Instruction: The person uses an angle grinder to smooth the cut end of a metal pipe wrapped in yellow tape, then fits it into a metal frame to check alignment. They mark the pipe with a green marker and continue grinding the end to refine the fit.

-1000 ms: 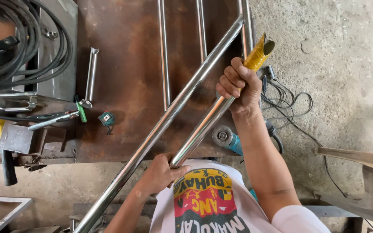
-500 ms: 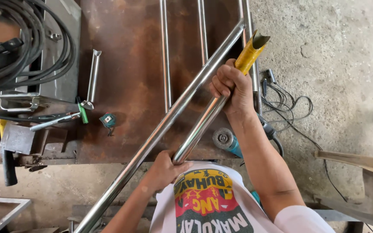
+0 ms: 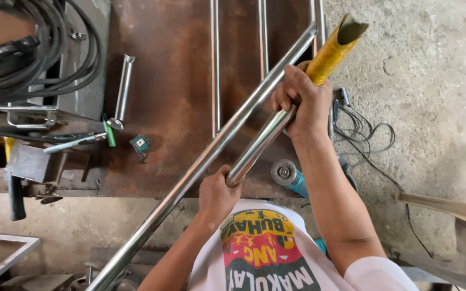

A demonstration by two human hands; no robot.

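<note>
A short tube (image 3: 265, 141) lies just right of a long tube (image 3: 206, 156), both running toward 1 o'clock over the steel table (image 3: 173, 70). An angle grinder (image 3: 292, 177) sits at the table's near edge; cables (image 3: 39, 43) lie at 10 o'clock.

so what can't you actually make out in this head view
- Long steel tube: its lower end leaves the bottom edge.
- Short tube: its middle is covered by the right hand, its near end by the left hand.
- Angle grinder: its body is hidden behind the right forearm.
- Black cables: cut off by the top and left edges.
</note>
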